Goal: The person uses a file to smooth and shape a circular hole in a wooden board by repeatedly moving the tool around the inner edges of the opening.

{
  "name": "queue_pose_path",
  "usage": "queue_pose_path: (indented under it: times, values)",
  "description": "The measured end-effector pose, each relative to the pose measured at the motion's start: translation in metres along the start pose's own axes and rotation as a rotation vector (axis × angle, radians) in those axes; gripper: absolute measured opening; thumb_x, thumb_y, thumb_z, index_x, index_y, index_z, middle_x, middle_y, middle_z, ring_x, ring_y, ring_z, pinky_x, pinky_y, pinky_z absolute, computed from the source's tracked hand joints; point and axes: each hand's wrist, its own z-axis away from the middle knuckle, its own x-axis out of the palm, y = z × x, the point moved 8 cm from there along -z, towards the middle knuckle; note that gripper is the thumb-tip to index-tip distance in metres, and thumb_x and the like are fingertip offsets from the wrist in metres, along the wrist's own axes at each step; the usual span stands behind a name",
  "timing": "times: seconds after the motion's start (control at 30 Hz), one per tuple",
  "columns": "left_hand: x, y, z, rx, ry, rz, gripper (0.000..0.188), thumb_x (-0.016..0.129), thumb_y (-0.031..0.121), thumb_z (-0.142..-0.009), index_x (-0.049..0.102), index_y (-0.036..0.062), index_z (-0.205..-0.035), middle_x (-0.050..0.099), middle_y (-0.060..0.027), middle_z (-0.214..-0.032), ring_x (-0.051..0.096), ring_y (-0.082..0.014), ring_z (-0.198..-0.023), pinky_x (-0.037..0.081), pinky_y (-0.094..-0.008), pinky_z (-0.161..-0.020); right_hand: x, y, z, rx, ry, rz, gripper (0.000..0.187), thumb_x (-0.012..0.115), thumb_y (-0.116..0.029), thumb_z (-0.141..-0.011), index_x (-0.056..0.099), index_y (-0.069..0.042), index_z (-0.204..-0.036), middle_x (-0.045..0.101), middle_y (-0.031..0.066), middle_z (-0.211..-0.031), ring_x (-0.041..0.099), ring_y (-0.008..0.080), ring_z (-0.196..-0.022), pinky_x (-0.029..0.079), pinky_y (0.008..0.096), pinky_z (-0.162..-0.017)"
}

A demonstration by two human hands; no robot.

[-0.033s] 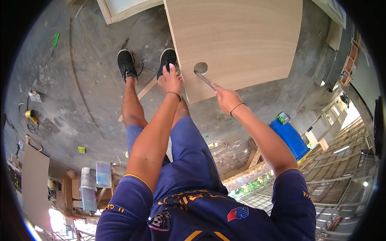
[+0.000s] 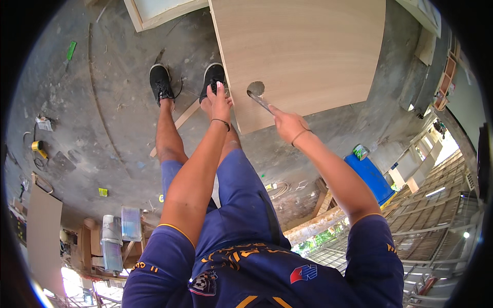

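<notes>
A pale wooden panel [image 2: 303, 51] lies before me, with a round hole [image 2: 256, 88] near its near left corner. My right hand [image 2: 288, 124] is closed round one end of a slim grey file-like tool [image 2: 260, 101]. The tool slants across the panel, and its far tip meets the hole's near left rim. At the panel's left edge is my left hand [image 2: 221, 107], fingers bent against that edge; part of its grip is hidden.
My black shoes [image 2: 160, 82] stand left of the panel, near a wooden strip [image 2: 187, 114] on the floor. A framed piece [image 2: 164, 18] lies beyond. To the right is a blue drum [image 2: 368, 177]; at far left, a yellow tool [image 2: 39, 149] with a cord.
My right hand and the tool have shifted very slightly left and up. The left hand stays at the panel's edge.
</notes>
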Motion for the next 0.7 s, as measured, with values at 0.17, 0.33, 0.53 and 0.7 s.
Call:
queue_pose_path:
  times: [0.17, 0.33, 0.53, 0.7]
  values:
    - [-0.011, 0.005, 0.001, 0.167, 0.047, -0.178, 0.091, 0.07, 0.048, -0.086, 0.033, -0.0161, -0.139, 0.06, -0.0237, -0.112, 0.066, -0.0216, -0.083, 0.054, -0.0286, -0.061, -0.032, -0.005, -0.007, -0.026, -0.052, -0.059, 0.039, 0.044, -0.023, -0.1, 0.053, -0.019, -0.138, 0.064, 0.0244, -0.084, 0.062, 0.042, -0.078, 0.048, 0.0478, -0.073]
    - [-0.002, -0.032, -0.022, -0.13, -0.077, -0.014, 0.095, 0.065, 0.058, -0.085, 0.024, 0.0036, -0.151, 0.055, -0.0121, -0.104, 0.055, -0.0204, -0.084, 0.05, -0.0366, -0.071, -0.025, 0.005, 0.006, -0.053, -0.115, 0.036, 0.04, 0.043, -0.021, -0.099, 0.052, -0.019, -0.138, 0.064, 0.0243, -0.082, 0.063, 0.0407, -0.077, 0.049, 0.0476, -0.072]
    - [0.012, -0.003, 0.006, 0.09, -0.138, -0.499, 0.104, 0.07, 0.054, -0.082, 0.015, 0.0014, -0.153, 0.053, -0.0239, -0.124, 0.058, -0.03, -0.107, 0.048, -0.0401, -0.09, -0.03, -0.009, -0.028, -0.126, -0.096, 0.346, 0.048, 0.046, -0.012, -0.094, 0.049, -0.02, -0.142, 0.067, 0.0195, -0.088, 0.066, 0.0378, -0.079, 0.053, 0.046, -0.073]
    - [0.022, 0.004, 0.019, 0.132, -0.295, -0.543, 0.117, 0.083, 0.028, -0.073, 0.002, 0.0016, -0.153, 0.05, -0.0269, -0.131, 0.056, -0.0327, -0.117, 0.046, -0.0388, -0.099, -0.06, -0.035, -0.034, -0.154, -0.073, 0.548, 0.058, 0.049, -0.005, -0.089, 0.045, -0.022, -0.145, 0.068, 0.0168, -0.1, 0.068, 0.0342, -0.083, 0.056, 0.0447, -0.071]
